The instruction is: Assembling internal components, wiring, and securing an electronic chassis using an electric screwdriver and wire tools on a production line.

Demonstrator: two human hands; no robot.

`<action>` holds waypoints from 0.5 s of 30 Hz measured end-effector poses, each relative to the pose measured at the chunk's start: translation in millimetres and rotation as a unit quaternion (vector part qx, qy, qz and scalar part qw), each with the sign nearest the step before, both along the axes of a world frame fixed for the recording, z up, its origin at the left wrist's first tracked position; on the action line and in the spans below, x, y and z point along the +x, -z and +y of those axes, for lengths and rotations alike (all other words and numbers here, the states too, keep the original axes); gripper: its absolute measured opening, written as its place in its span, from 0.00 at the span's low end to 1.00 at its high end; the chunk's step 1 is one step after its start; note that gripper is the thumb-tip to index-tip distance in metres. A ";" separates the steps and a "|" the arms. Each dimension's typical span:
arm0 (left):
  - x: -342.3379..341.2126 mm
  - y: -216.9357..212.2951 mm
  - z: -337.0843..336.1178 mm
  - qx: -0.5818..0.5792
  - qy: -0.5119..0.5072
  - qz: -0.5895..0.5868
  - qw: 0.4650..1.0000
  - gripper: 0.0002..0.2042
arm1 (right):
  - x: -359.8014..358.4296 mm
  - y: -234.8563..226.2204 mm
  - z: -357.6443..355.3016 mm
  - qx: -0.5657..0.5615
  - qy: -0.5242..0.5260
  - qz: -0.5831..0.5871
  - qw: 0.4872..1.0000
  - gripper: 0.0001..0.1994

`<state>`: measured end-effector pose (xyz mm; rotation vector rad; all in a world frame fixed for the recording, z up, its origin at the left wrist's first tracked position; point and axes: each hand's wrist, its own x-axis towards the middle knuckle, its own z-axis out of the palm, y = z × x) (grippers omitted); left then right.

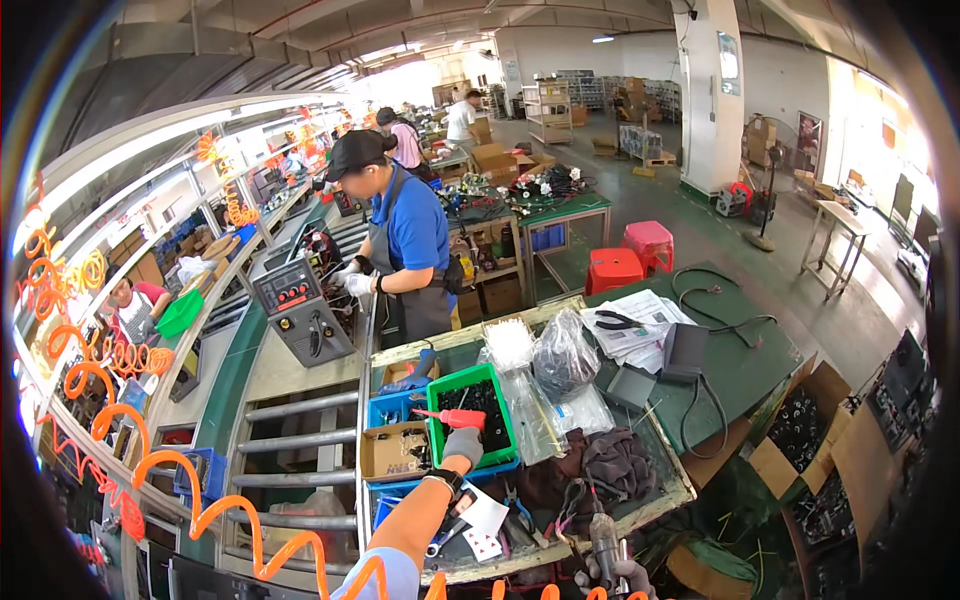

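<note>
My left hand [463, 446], in a grey glove, reaches over the near part of a green bin [437, 432] full of small black parts. Its fingers appear closed on a red tapered tool [455, 417], whose thin end points left past the bin's rim; the fingertips are partly hidden. At the lower edge, my gloved right hand [632, 577] is wrapped round a metallic power screwdriver [604, 540], held upright. Left of the green bin sit a cardboard box [378, 455] of small parts and a blue bin [385, 410].
Clear plastic bags [566, 355], a dark cloth [618, 463], papers and pliers [616, 320] lie on the green-topped bench. A roller conveyor [300, 410] carries a grey machine [303, 312], with a co-worker [412, 235] beside it. An orange coiled hose [200, 500] crosses the lower left.
</note>
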<state>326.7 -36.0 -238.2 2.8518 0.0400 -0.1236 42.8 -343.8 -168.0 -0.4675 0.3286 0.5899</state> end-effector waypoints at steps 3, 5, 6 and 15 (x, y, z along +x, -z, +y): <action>-4.4 2.3 2.0 0.000 0.024 0.011 1.000 0.08 | 0.5 -7.5 1.9 0.003 -0.020 0.015 1.000 0.18; -6.1 -0.8 5.4 0.006 0.008 -0.003 1.000 0.08 | -1.2 -18.5 5.2 0.006 -0.042 0.034 0.999 0.17; -7.2 -3.2 7.3 0.000 0.016 -0.011 1.000 0.08 | -3.1 -25.4 7.6 0.010 -0.053 0.050 0.997 0.17; -92.7 -43.5 23.6 -0.691 -0.186 -0.064 0.695 0.07 | -7.4 -47.1 32.6 -0.048 -0.174 0.001 0.984 0.20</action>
